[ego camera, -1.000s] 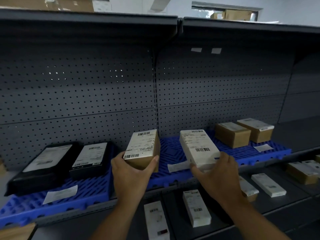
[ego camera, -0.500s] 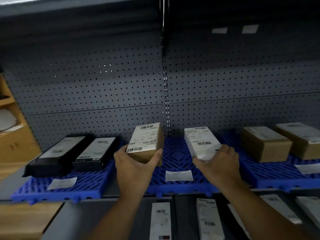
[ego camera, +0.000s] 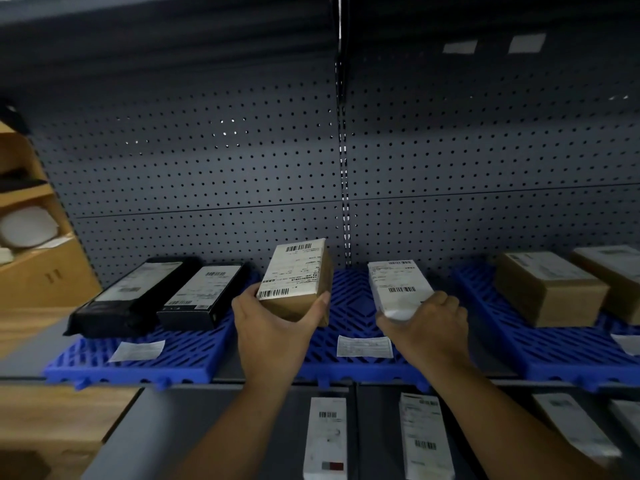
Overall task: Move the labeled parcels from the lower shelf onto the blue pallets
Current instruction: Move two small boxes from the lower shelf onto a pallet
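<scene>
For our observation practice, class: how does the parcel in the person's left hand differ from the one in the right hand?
The brown cardboard parcel is boxy and thick; the white parcel is flatter. The left hand grips the brown one, the right hand the white one. Both carry barcode labels and are held over the middle blue pallet.

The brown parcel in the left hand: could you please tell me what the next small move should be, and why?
Probably lower the brown parcel flat onto the blue pallet and let go: the left hand grips it tilted in the air, and bare pallet shows right beside it.
</scene>
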`<control>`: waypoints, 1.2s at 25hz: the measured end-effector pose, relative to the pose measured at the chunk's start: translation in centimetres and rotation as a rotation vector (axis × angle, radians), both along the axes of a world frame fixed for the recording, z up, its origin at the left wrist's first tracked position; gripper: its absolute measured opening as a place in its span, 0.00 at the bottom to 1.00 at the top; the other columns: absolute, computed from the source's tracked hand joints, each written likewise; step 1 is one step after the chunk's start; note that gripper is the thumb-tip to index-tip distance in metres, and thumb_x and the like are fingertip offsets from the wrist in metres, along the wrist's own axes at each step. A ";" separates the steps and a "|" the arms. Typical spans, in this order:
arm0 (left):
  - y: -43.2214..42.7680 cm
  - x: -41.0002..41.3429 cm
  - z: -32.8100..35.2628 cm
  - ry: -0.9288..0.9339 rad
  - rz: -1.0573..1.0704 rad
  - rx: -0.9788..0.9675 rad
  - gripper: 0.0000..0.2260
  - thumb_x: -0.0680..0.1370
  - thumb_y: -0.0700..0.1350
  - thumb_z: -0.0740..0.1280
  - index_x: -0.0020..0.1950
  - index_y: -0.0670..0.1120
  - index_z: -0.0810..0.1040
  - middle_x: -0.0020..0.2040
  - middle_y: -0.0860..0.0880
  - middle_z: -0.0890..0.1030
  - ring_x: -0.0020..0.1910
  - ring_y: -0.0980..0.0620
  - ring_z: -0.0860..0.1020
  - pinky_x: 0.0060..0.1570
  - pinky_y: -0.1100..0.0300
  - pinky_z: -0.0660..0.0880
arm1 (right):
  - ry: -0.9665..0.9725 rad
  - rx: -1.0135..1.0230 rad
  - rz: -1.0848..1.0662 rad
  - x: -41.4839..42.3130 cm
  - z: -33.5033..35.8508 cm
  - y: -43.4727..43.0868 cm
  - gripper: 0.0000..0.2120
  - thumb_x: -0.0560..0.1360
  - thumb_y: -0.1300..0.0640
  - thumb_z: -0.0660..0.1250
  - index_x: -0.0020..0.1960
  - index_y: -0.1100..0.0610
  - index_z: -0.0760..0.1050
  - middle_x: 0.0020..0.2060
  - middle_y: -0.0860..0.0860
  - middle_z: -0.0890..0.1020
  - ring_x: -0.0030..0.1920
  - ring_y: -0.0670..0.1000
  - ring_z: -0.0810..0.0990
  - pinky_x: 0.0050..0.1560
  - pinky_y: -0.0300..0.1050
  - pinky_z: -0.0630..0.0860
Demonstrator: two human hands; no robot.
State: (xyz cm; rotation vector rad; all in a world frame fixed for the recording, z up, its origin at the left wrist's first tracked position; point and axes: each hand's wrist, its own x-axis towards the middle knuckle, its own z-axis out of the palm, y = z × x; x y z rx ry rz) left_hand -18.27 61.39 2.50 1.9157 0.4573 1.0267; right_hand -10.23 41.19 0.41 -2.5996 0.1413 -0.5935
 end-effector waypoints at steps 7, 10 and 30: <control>0.4 0.0 -0.3 0.014 -0.018 -0.009 0.49 0.55 0.76 0.76 0.68 0.52 0.67 0.56 0.59 0.67 0.61 0.54 0.74 0.54 0.52 0.80 | 0.148 -0.082 -0.035 -0.1 0.7 0.4 0.61 0.57 0.18 0.64 0.71 0.64 0.61 0.65 0.60 0.69 0.65 0.61 0.69 0.65 0.56 0.68; 0.1 0.2 -0.4 0.006 -0.037 -0.025 0.49 0.54 0.77 0.75 0.67 0.52 0.68 0.57 0.59 0.67 0.60 0.55 0.75 0.55 0.51 0.80 | 0.152 -0.064 -0.031 -1.1 1.1 -0.1 0.62 0.57 0.14 0.56 0.73 0.62 0.59 0.67 0.59 0.67 0.67 0.61 0.66 0.67 0.57 0.65; -23.4 5.9 4.9 -0.075 -0.054 -0.036 0.50 0.55 0.78 0.75 0.66 0.49 0.73 0.61 0.53 0.72 0.61 0.50 0.77 0.55 0.45 0.81 | -0.149 -0.338 0.024 1.7 7.5 -27.7 0.35 0.75 0.31 0.55 0.68 0.57 0.72 0.64 0.58 0.74 0.65 0.62 0.70 0.65 0.57 0.66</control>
